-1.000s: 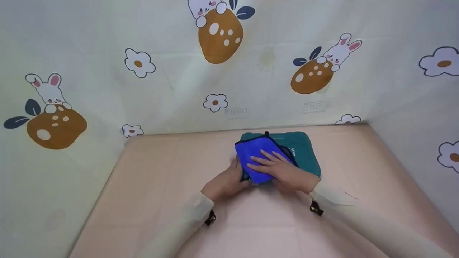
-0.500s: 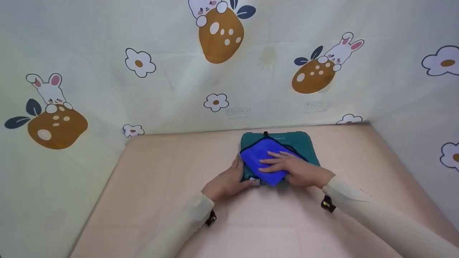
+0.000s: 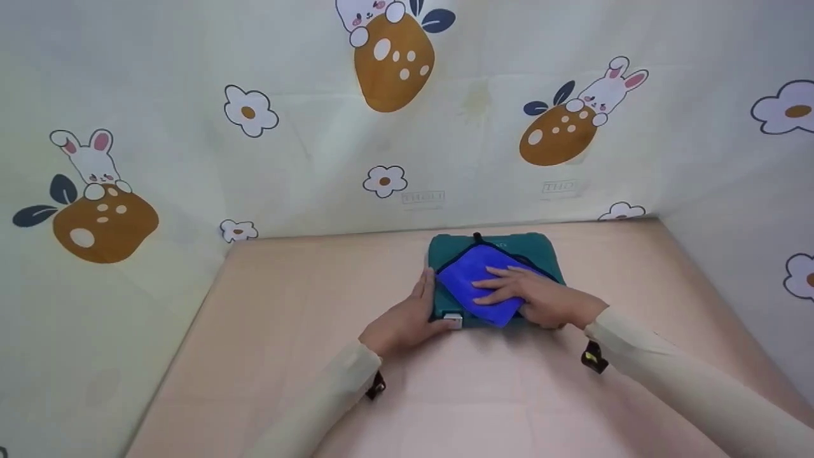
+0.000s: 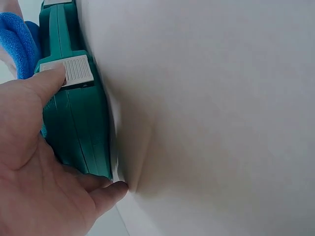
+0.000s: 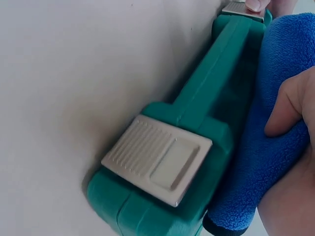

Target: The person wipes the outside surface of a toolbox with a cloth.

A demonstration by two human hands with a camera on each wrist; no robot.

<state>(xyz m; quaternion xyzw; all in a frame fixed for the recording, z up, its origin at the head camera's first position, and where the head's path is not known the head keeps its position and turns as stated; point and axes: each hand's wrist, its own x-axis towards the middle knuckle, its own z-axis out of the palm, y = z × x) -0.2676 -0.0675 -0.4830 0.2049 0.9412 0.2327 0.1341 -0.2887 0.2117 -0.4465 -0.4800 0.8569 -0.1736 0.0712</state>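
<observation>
A dark green plastic tool case (image 3: 445,245) with a handle and metal latches (image 5: 157,160) lies flat at the far side of the table. My left hand (image 3: 404,324) holds its left front corner, thumb on one latch (image 4: 78,70) and fingers along the side. On the lid my right hand (image 3: 540,296) holds a blue cloth (image 3: 467,280) with black edging and a small loop. The fingers are spread over it, and the thumb bends against the cloth's overhanging edge in the right wrist view. Cloth and hand hide much of the lid.
Pale pinkish covering lies over the table (image 3: 305,305). A printed curtain (image 3: 305,146) with rabbits and flowers stands behind the case and along both sides. A dark strap piece (image 3: 594,357) hangs below the right wrist.
My right hand has slid the blue cloth to the right across the lid, baring the left latch and the lid's left part. The left hand stays at the case's corner.
</observation>
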